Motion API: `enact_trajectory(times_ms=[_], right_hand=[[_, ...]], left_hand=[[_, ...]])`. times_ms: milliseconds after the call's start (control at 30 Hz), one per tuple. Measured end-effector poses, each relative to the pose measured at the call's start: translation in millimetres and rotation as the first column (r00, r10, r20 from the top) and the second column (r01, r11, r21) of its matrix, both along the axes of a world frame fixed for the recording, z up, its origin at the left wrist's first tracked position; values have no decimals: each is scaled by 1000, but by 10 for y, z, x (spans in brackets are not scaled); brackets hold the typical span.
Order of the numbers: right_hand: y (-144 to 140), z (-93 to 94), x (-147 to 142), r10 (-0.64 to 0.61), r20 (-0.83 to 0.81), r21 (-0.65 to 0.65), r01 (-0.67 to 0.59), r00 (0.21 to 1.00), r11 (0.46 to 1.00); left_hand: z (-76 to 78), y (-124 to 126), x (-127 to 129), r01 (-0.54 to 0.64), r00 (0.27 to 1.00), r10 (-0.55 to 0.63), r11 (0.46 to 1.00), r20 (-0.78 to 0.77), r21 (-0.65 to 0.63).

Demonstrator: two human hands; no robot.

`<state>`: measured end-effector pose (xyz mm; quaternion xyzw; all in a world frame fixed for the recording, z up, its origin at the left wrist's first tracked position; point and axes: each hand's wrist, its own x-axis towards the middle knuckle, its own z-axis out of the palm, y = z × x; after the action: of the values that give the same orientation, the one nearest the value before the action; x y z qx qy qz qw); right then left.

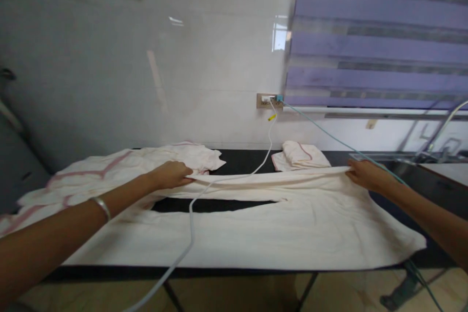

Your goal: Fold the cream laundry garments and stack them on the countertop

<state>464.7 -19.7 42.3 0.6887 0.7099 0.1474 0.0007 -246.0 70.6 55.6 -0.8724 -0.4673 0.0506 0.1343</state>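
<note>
- A cream cloth (256, 224) lies spread across the dark desk (241, 161), from the near edge to about the middle, with a long gap in it where the desk shows through.
- The left hand (171, 174) grips the cloth's far edge at the left end; its fingers (185, 179) are pressed together and pinch the hem.
- The right hand (365, 174) holds the same edge at the right end; its fingers (351, 170) also pinch the fabric, though their tips are partly hidden by the fold.
- Between the two hands the edge is pulled into a fairly straight, taut line.
- To do this step well, I judge that both hands should keep even tension, so the edge stays straight and the layers beneath lie flat without wrinkles.
- The corners want matching before the edge is laid down, since the near right corner hangs off the desk at a slant.
- A white cable (192, 214) runs from the wall socket (269, 100) over the cloth and off the near edge; it could snag or drag the fabric, so it is worth lifting the cloth clear of it.
- A pile (91, 175) of cream cloths with pink trim lies to the left, touching the left forearm's side.
- A folded cloth (300, 156) sits far right of centre, just beyond the held edge.
- A sink (420, 161) with a tap stands at the far right.
</note>
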Motion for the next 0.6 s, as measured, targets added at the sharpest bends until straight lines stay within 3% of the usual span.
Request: enact_trajectory(times_ms=[167, 367, 467, 600], right_hand=[[-339, 54, -131, -6, 60, 1, 6, 998, 1000], [-792, 16, -180, -128, 47, 82, 124, 991, 989], [-996, -39, -204, -151, 75, 113, 143, 986, 983], [-1201, -181, -223, -121, 171, 188, 88, 978, 978]], left_hand=[[115, -251, -49, 21, 1000, -21, 999, 10, 24], [244, -570, -121, 36, 999, -36, 999, -16, 33], [227, -722, -170, -15, 999, 16, 999, 52, -30], [144, -991, -186, 9, 994, 3, 995, 108, -104]])
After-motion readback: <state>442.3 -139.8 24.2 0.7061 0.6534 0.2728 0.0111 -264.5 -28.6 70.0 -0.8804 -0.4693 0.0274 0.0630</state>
